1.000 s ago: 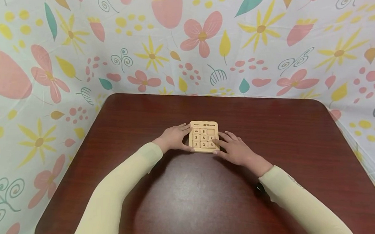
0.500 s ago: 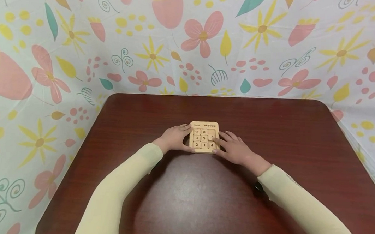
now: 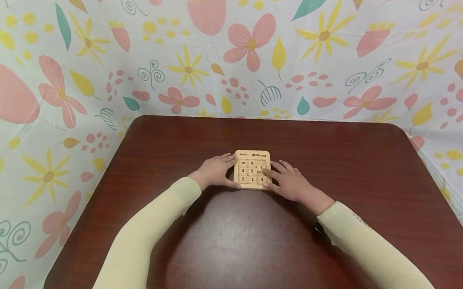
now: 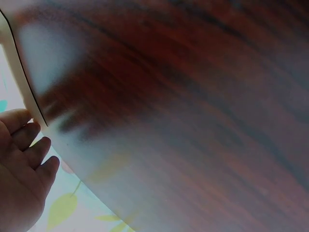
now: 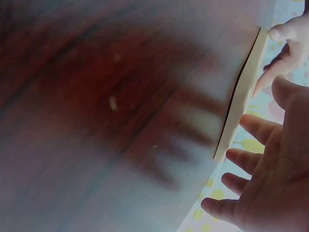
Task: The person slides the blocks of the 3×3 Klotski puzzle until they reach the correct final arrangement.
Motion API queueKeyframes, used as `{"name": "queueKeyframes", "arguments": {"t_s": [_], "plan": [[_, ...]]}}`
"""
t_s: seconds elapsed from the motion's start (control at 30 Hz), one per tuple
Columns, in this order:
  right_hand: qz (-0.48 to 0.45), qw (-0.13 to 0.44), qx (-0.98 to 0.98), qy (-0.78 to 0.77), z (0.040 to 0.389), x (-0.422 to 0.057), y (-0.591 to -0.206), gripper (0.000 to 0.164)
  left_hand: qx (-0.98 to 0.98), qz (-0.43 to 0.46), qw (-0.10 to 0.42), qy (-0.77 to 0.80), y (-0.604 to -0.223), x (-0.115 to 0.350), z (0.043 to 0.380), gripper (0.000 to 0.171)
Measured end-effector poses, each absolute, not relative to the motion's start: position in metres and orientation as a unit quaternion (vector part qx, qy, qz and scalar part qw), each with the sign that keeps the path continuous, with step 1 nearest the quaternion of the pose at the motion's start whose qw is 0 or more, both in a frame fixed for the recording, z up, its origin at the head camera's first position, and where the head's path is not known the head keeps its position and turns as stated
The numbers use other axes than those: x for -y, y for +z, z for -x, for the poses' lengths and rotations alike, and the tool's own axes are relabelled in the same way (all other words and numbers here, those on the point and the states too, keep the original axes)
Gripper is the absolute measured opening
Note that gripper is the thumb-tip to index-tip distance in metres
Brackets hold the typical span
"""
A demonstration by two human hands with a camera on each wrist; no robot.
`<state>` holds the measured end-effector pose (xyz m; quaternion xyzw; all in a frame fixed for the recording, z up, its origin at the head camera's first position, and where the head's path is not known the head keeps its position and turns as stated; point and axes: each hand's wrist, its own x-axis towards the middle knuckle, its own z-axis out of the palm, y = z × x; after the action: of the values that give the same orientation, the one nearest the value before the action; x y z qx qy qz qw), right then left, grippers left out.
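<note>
A wooden number slide puzzle (image 3: 250,154) lies flat near the middle of the table. Its tile 7 (image 3: 261,167) sits partway up the right column, with narrow gaps above and below it. My left hand (image 3: 216,170) holds the left side of the frame, thumb at the near corner and fingers at the far one. From the right, my right hand (image 3: 292,185) reaches over the edge, its index finger pressing at the lower side of tile 7 and its thumb at the near right corner. In the right wrist view, the board's edge (image 5: 241,96) shows beside outstretched fingers.
The dark red-brown table (image 3: 221,241) has a glossy top with a bright reflection toward the front. A white floral cloth (image 3: 195,46) hangs behind and along the sides. A small black object (image 3: 318,228) shows by the right sleeve.
Tile 7 has slid upward from the middle row toward the top right slot, pushed by my right index finger. My left hand and the frame have stayed almost still.
</note>
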<state>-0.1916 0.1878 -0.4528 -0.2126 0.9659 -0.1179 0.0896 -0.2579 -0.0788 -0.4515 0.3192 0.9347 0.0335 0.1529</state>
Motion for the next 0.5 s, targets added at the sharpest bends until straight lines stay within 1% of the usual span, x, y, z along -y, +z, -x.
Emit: {"name": "queueKeyframes", "arguments": {"t_s": [0.5], "plan": [[0.201,0.101,-0.967,-0.119,0.1952,-0.1876,-0.4518,0.057,-0.935,-0.321,0.146,0.035,-0.4543,0.0791,0.2594,0.106]]}}
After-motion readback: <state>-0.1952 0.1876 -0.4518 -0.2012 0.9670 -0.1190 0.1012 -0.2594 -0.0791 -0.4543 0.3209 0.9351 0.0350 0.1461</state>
